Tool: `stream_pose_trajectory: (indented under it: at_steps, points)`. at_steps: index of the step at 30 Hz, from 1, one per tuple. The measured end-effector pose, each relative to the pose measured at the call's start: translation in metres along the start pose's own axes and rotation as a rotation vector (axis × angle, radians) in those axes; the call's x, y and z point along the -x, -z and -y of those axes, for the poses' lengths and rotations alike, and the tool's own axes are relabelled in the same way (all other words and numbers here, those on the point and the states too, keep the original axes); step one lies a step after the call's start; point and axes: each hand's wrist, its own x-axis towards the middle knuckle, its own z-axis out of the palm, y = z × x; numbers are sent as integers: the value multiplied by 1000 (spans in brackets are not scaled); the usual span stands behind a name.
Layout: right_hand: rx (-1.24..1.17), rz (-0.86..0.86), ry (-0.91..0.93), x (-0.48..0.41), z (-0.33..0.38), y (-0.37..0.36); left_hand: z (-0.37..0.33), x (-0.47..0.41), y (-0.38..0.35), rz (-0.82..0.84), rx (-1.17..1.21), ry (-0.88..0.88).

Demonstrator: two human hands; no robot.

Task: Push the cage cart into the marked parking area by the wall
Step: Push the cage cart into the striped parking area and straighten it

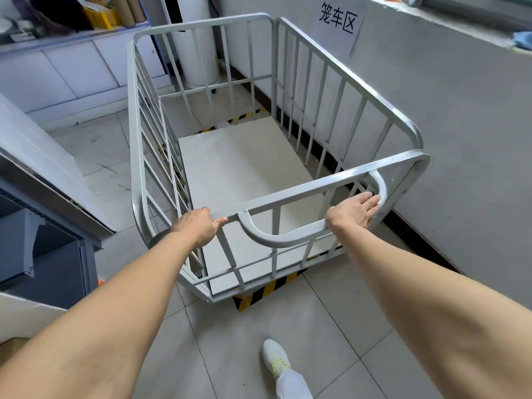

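Observation:
The grey metal cage cart (345,82) stands right in front of me, its barred right side close along the wall. It is empty, with a pale floor panel. Black-and-yellow striped tape (260,293) marks the floor; strips show under the near end, at the far end and along the left side of the cart. My left hand (197,224) grips the near top rail at its left part. My right hand (355,210) rests on the right end of the curved push handle (276,240), fingers stretched over it.
A paper sign (336,23) with characters hangs on the wall above the cart. A white cylinder (193,53) stands beyond the far end. A grey cabinet (43,240) and white counter lie left. My white shoe (275,359) is on the tiles behind the cart.

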Motion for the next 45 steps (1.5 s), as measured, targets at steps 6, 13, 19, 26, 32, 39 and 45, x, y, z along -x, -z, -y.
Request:
stream_pose_trajectory:
  at_steps: [6, 13, 19, 26, 32, 39, 45]
  points:
    - [-349, 57, -301, -15, 0, 2, -8, -4, -9, -35, -87, 24]
    - [-364, -46, -314, -13, 7, 3, -12, -6, -10, -31, -88, 38]
    - [-344, -34, -299, -35, 6, 5, -30, -11, -8, -31, -104, 73]
    - [-360, -36, -241, -88, 11, 19, -76, -30, -6, -27, -95, 98]
    - [-347, -11, -206, -132, 21, 31, -112, -49, -2, -26, -76, 143]
    - [-307, -10, -190, -175, 26, 44, -152, -62, 1, -7, -36, 187]
    - [-271, -25, -171, -219, 24, 58, -194, -73, -2, -4, -48, 185]
